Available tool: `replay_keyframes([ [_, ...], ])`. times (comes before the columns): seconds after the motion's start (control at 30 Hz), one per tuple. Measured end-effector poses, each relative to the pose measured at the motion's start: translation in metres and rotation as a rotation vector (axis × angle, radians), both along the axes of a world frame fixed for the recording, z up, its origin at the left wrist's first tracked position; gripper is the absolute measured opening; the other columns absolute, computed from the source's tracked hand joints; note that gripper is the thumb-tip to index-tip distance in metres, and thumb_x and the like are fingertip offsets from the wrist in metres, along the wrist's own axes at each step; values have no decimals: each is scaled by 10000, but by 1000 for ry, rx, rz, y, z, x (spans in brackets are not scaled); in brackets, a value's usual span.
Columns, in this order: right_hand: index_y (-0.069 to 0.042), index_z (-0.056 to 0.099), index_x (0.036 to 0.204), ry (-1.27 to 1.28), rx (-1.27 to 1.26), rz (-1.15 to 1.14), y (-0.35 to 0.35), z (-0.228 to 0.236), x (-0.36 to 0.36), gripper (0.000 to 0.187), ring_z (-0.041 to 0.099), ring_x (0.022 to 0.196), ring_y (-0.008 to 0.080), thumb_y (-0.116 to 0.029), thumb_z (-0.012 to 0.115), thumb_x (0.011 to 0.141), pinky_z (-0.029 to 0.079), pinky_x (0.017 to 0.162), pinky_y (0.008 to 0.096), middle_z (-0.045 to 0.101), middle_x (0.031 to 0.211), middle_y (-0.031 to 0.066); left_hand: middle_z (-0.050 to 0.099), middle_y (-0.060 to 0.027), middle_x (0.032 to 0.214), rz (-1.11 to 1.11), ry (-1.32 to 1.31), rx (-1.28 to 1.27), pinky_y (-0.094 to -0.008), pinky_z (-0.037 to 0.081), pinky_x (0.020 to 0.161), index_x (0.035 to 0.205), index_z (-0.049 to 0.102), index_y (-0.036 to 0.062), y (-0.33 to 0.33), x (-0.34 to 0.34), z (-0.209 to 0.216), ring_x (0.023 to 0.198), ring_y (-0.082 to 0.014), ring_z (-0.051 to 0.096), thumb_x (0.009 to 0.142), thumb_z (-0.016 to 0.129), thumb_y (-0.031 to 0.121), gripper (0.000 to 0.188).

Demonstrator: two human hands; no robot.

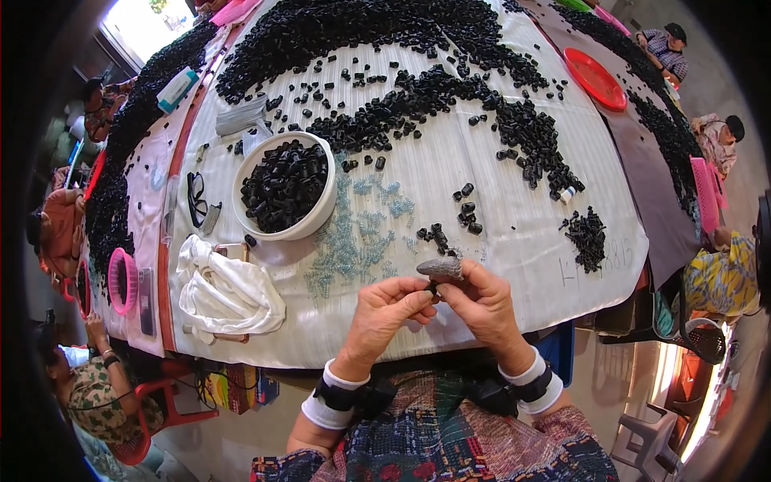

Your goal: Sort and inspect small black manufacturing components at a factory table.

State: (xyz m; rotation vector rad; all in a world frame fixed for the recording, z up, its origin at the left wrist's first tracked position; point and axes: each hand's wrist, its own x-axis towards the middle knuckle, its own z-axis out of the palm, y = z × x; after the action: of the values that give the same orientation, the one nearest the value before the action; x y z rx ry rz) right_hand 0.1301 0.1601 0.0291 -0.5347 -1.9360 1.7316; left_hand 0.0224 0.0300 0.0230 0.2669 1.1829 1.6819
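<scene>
Left hand [389, 311] and right hand [483, 305], fingertips nearly meeting, pinch a black piece [434, 290] between them; much seems left, with the ten-o'clock bowl [312, 219] heaped but pieces [434, 95] loose at twelve.

A broad table [438, 181] in striped white cloth spreads beneath the fingers [418, 302] and well beyond them. To their left, past a reddish strip [167, 273], stands a second table under pale pink cloth [152, 233]; to their right, another wears a dull mauve-brown cloth [593, 153]. Far ahead and left of the fingers, a bright opening [152, 26] glares white beside darker wall. Behind and left of the fingers is a red chair [191, 416]; behind and right, a grey stool [649, 431] stands on pale, glossy floor [598, 386], near a brilliant band of light [703, 414].
</scene>
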Motion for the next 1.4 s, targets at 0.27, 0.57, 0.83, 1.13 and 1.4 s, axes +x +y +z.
replay_keyframes([
  [0.27, 33, 606, 1061, 1, -290, 150, 12, 18, 6, 197, 596, 821, 79, 21, 597, 864, 500, 711, 227, 626, 924, 36, 672, -130, 900, -89, -121, 112, -251, 546, 655, 1080, 609, -30, -1, -3, -1, 753, -152, 654, 901, 610, 127, 238],
  [0.57, 23, 617, 1028, 99, -73, 296, 19, 12, 11, 256, 599, 832, 112, 61, 657, 778, 478, 731, 247, 623, 898, 52, 662, -129, 864, -171, -347, 155, -256, 545, 617, 1045, 611, -29, -8, -7, -2, 681, -147, 637, 904, 598, 110, 198],
  [0.83, -12, 653, 983, 116, 100, 280, 22, 30, 10, 256, 609, 768, 129, 67, 676, 741, 471, 691, 251, 656, 836, 62, 668, -127, 872, -262, -332, 202, -257, 541, 612, 1015, 627, -42, -4, -6, 5, 700, -150, 643, 878, 627, 88, 189],
  [1.13, -21, 659, 1049, 99, 359, -46, 9, 35, 9, 317, 617, 686, 151, 59, 680, 743, 491, 623, 264, 645, 828, 83, 681, -134, 888, 23, 79, 93, -245, 554, 660, 1022, 636, -57, 2, 4, 15, 773, -162, 669, 844, 655, 20, 195],
  [1.4, 2, 640, 1003, 49, 638, -29, 7, 33, 5, 309, 565, 666, 250, 64, 694, 705, 471, 581, 325, 583, 767, 116, 682, -98, 874, 76, 216, 34, -221, 540, 692, 1028, 634, -55, 0, 8, 8, 793, -122, 653, 830, 668, 2, 209],
])
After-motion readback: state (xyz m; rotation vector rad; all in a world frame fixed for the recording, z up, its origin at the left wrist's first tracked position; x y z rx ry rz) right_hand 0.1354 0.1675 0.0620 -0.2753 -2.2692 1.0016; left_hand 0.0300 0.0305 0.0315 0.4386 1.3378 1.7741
